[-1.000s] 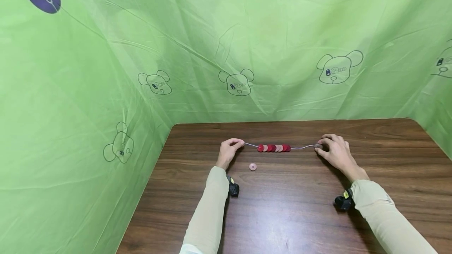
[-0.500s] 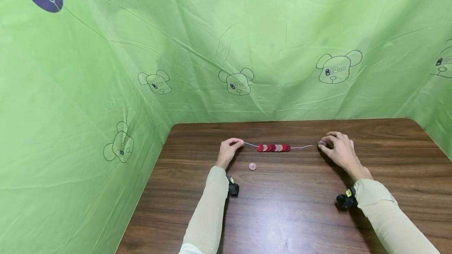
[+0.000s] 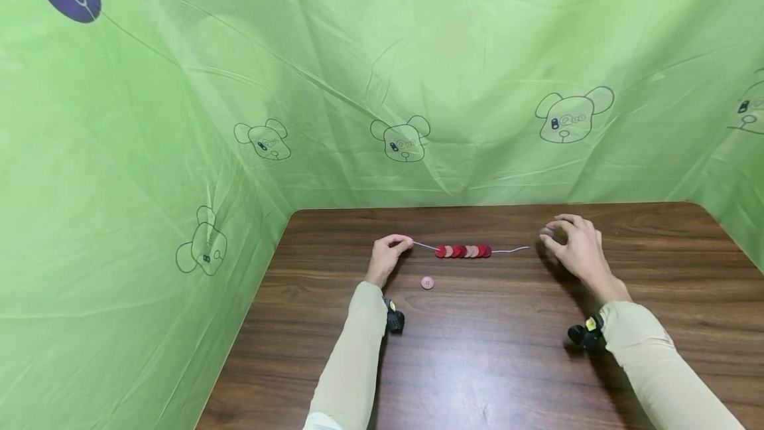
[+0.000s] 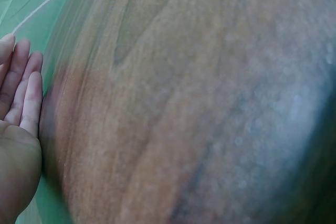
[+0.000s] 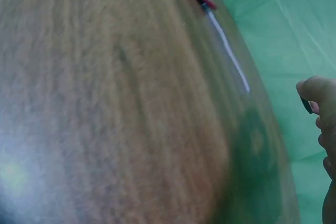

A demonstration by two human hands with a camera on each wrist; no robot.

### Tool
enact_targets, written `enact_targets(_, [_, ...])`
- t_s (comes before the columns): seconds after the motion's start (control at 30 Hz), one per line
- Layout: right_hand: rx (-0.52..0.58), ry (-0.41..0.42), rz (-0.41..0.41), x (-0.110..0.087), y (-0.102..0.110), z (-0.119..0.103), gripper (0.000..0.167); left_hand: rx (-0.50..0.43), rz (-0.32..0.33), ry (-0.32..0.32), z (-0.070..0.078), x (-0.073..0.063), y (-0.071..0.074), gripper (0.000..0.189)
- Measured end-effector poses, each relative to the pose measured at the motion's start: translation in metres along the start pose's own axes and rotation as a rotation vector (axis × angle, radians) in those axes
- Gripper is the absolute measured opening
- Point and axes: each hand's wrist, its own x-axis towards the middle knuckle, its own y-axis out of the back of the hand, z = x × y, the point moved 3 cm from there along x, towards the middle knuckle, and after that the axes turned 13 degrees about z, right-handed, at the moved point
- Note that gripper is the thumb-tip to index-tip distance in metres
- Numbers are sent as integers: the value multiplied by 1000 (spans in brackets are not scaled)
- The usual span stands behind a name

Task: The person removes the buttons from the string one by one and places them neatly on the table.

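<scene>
Left of button row [image 3: 463,251], pinching cord [image 3: 509,251] with left hand [image 3: 386,259]; right of row, pinching seemingly a dark button [image 5: 305,104] with right hand [image 3: 577,249]. Could lose buttons off free cord end by pulling leftward.

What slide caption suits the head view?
Left hand pinching a cord strung with red and pink buttons, one pink button lying loose.
</scene>
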Motion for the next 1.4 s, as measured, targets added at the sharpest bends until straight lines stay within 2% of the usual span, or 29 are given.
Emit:
enact_targets(0.13, [21, 7, 36, 5, 3, -5, 26, -3, -2, 5, -1, 0, 0, 10])
enact_targets(0.37, [55, 32, 47, 9, 1, -19, 27, 2, -2, -7, -2, 1, 0, 10])
enact_targets(0.7, [148, 144, 96, 12, -9, -55, 25, 11, 6, -19, -5, 3, 0, 10])
enact_targets(0.93, [193, 217, 95, 13, -16, -85, 25, 10, 0, -10, -6, 4, 0, 9])
enact_targets(1.4, [260, 351, 37, 4, -31, -134, 27, 29, -9, -9, -6, 5, 0, 8])
